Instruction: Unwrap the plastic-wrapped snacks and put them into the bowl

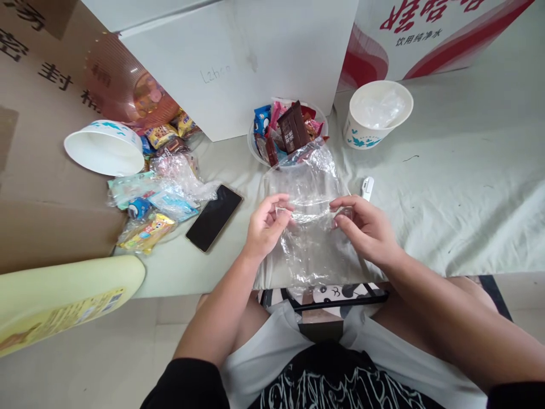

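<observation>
A clear plastic bag [313, 250] lies spread over the front of the table, its lower end hanging at the edge. My left hand [268, 222] pinches the bag's left side between thumb and fingers. On the opposite side, my right hand [364, 227] has its thumb and fingers closed on the film. The far end of the bag reaches a clear bowl [252, 149] filled with wrapped snacks, among them a dark brown packet [293, 128]. Just beyond my right hand is a small white plastic object [367, 188].
A black phone [214, 218] lies left of the bag. Further left, snack packets [149, 230] are heaped beside a tipped paper bucket [104, 149]. Another paper bucket [360, 133] holds crumpled clear plastic. Boxes [238, 68] line the back; a yellow container [72, 295] stands at lower left.
</observation>
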{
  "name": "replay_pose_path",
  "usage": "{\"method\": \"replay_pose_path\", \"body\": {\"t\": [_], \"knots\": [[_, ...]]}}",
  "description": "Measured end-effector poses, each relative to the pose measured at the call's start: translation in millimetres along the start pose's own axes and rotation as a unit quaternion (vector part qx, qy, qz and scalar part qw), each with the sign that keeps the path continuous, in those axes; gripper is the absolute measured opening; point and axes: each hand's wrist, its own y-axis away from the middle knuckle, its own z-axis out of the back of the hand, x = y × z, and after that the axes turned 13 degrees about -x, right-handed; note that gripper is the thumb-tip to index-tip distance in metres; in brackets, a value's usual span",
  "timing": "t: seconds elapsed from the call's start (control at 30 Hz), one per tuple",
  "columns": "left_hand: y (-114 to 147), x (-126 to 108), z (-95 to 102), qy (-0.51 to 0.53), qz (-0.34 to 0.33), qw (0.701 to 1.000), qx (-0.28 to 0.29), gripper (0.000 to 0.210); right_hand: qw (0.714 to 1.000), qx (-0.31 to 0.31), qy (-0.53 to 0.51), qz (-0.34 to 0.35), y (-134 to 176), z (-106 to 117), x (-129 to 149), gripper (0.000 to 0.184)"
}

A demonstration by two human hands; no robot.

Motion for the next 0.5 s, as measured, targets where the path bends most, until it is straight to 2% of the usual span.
{"method": "replay_pose_path", "body": {"t": [0.07, 0.1, 0.17, 0.27, 0.4, 0.5], "knots": [[-1, 2, -1.2, -0.019, 0.000, 1.000, 0.014, 0.052, 0.997, -0.011, 0.046, 0.062, -2, 2, -2, 0.018], [-1, 3, -1.8, -0.039, -0.007, 0.999, 0.016, 0.053, 0.994, -0.017, 0.064, 0.087, -3, 3, -4, 0.020], [-2, 5, -2.4, -0.096, -0.049, 0.994, 0.015, 0.041, 0.986, -0.030, 0.096, 0.134, -6, 4, -8, 0.024], [-2, 2, -2.4, -0.172, -0.150, 0.973, 0.013, 0.017, 0.967, -0.049, 0.145, 0.204, -8, 4, -15, 0.023], [-3, -1, -1.0, -0.198, -0.218, 0.956, -0.003, 0.021, 0.944, -0.094, 0.195, 0.250, -8, 5, -18, 0.006], [-4, 2, 0.9, -0.202, -0.239, 0.949, -0.027, 0.023, 0.932, -0.119, 0.199, 0.278, -8, 6, -19, 0.007]]}}
